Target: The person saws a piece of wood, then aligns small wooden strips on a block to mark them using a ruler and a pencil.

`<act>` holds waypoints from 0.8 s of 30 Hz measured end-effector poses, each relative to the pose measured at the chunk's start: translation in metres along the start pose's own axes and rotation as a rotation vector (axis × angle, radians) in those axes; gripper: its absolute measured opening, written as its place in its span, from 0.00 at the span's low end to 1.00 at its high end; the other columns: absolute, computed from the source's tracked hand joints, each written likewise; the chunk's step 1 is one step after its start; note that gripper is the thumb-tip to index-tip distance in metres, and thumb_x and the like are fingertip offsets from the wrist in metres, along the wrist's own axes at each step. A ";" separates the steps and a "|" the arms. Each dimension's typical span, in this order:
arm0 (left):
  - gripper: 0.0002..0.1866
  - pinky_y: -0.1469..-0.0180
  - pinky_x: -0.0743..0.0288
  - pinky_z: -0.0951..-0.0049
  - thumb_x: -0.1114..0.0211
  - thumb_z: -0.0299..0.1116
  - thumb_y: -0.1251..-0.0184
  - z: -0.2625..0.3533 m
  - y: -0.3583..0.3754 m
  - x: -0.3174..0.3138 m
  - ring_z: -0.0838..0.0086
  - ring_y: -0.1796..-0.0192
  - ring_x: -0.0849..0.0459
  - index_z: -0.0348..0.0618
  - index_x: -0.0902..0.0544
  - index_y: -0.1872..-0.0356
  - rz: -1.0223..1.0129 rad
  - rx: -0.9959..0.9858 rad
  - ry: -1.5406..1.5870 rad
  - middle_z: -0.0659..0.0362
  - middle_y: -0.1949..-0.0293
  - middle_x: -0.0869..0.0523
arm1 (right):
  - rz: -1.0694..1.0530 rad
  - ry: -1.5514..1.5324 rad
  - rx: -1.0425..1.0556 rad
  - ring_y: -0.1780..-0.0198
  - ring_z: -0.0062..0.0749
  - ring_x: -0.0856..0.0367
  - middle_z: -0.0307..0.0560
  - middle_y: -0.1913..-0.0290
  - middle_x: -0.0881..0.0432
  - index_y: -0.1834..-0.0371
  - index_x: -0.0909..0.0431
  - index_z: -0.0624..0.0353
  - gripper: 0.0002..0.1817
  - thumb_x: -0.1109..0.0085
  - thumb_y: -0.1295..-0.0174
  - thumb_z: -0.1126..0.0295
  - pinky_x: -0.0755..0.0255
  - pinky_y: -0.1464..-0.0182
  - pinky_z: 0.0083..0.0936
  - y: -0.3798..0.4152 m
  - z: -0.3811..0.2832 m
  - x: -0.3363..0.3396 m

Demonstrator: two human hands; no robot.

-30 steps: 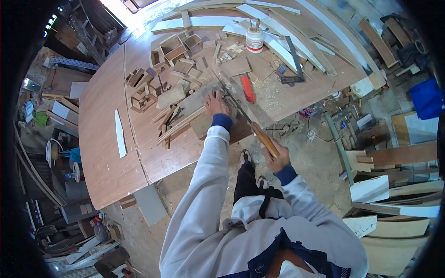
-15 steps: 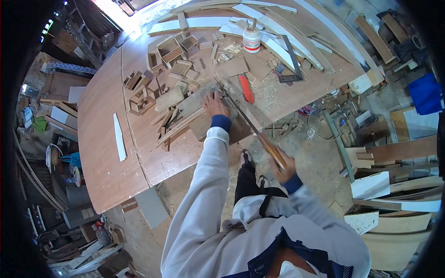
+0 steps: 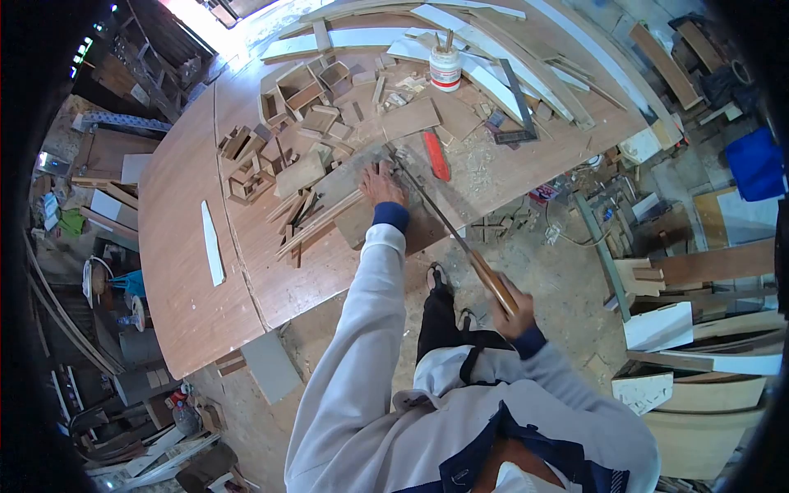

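My right hand [image 3: 514, 312] is wrapped round the long wooden handle of a handsaw [image 3: 493, 282]. Its narrow dark blade slants up and left across the table edge, the tip lying close beside my left fingers. With fingers bent, my left hand [image 3: 384, 186] presses down on thin wooden strips [image 3: 325, 223] where they cross a grey board [image 3: 341, 182]. The fingertips are partly hidden, as is the spot where the blade meets the wood. A wooden block [image 3: 353, 225] sits under the strips near my wrist. Right of the blade lies a red tool [image 3: 436, 156].
Small wooden boxes [image 3: 297, 86] and offcuts cover the middle of the table [image 3: 177, 246]. Farther back stand a white tub [image 3: 445, 69] holding sticks, a dark try square [image 3: 519, 107] and long curved boards [image 3: 345, 39]. Stacked boards [image 3: 699, 397] lean at the right.
My right hand has drawn the saw back, down and to the right, toward my body. My left hand stays in place on the strips.
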State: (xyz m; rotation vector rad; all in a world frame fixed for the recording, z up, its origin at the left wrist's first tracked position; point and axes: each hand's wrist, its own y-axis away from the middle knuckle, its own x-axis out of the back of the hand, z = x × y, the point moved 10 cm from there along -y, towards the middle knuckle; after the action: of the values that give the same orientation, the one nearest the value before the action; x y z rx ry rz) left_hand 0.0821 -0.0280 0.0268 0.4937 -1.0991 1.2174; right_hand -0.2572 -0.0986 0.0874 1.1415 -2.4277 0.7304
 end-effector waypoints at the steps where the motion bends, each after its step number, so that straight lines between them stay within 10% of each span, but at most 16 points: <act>1: 0.26 0.42 0.40 0.51 0.32 0.29 0.63 0.000 0.001 0.001 0.55 0.39 0.35 0.51 0.25 0.55 0.021 -0.009 -0.004 0.51 0.44 0.28 | -0.045 -0.074 -0.118 0.64 0.44 0.16 0.60 0.59 0.18 0.45 0.28 0.65 0.26 0.38 0.48 0.69 0.25 0.62 0.32 0.008 -0.001 0.009; 24: 0.20 0.44 0.42 0.52 0.35 0.25 0.57 0.003 0.001 -0.001 0.55 0.41 0.35 0.48 0.25 0.58 0.054 -0.046 0.000 0.51 0.47 0.30 | -0.031 -0.255 -0.195 0.62 0.44 0.15 0.60 0.61 0.18 0.47 0.27 0.67 0.22 0.42 0.45 0.70 0.23 0.61 0.28 -0.072 0.015 -0.051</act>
State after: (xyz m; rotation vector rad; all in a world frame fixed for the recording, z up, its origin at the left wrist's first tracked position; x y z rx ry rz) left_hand 0.0798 -0.0306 0.0272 0.4315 -1.1447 1.2357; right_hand -0.1712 -0.1157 0.0702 1.2549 -2.6124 0.3455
